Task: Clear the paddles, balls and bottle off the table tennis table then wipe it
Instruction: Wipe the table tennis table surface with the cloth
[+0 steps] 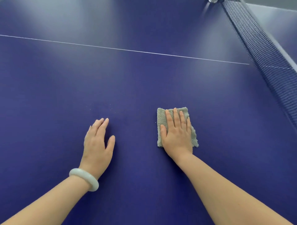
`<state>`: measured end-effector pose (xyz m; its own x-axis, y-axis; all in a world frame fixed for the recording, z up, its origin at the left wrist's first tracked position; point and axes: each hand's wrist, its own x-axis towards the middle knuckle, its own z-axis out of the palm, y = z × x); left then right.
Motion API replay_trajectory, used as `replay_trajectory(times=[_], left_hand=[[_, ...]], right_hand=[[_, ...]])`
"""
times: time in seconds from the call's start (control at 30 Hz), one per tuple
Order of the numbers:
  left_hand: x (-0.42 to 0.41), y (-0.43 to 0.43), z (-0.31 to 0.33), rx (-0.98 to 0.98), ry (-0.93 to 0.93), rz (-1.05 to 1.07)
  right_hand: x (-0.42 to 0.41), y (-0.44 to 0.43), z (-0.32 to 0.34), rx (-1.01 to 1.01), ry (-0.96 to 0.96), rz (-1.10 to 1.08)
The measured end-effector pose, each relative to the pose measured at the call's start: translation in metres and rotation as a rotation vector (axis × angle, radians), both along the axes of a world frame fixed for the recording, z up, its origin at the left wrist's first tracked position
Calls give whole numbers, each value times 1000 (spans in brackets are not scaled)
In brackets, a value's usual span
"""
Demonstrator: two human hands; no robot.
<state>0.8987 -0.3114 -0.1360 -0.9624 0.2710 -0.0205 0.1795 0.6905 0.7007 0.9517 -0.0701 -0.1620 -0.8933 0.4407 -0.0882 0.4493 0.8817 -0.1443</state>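
Note:
The blue table tennis table fills the view. A small grey-green folded cloth lies on it, right of centre. My right hand lies flat on the cloth with straight fingers, pressing it onto the surface. My left hand rests flat on the bare table to the left, fingers straight, thumb spread, holding nothing. A pale bangle sits on my left wrist. No paddles or balls are in view.
The dark net runs diagonally down the right side. A thin white centre line crosses the table ahead of my hands. A clear, blurred object shows at the top edge beside the net.

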Motion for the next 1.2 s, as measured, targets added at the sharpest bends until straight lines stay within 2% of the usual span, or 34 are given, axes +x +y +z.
replay_trajectory(times=[0.1,0.17,0.23,0.33,0.47,0.53,0.63,0.7,0.73,0.8,0.9,0.97,1.03,1.1,1.17,1.2], left_hand=[[32,-37,-9,-395,151,-220],[38,-48,-11,-539,199,-301],[39,-49,-14,-603,236,-320],[40,-47,-21,-629,273,-297],[39,-49,-25,-630,281,-295],[39,-49,-24,-625,272,-294],[39,-49,-22,-632,260,-294],[40,-49,-21,-640,257,-291],[40,-49,-21,-640,256,-290],[40,-49,-21,-640,253,-292],[40,-49,-22,-636,246,-289],[40,-49,-21,-641,243,-287],[40,-49,-21,-648,239,-294],[39,-49,-22,-650,236,-296],[40,-50,-22,-647,235,-298],[40,-49,-21,-647,236,-297]], right_hand=[[0,9,1,-34,-6,76],[0,32,2,-93,-15,150],[11,63,5,-116,-32,79],[57,89,10,-18,-34,-163],[111,36,8,6,-30,-385],[111,-19,9,42,-31,-288],[95,-87,6,42,23,111],[82,-84,8,-21,32,327],[74,-66,8,-10,49,350],[66,-17,7,87,29,160],[75,33,11,44,-57,-404],[88,7,9,16,-6,-499],[97,-50,5,72,46,-327],[100,-102,2,59,62,-9],[91,-115,3,14,28,271],[78,-102,3,-7,25,316]])
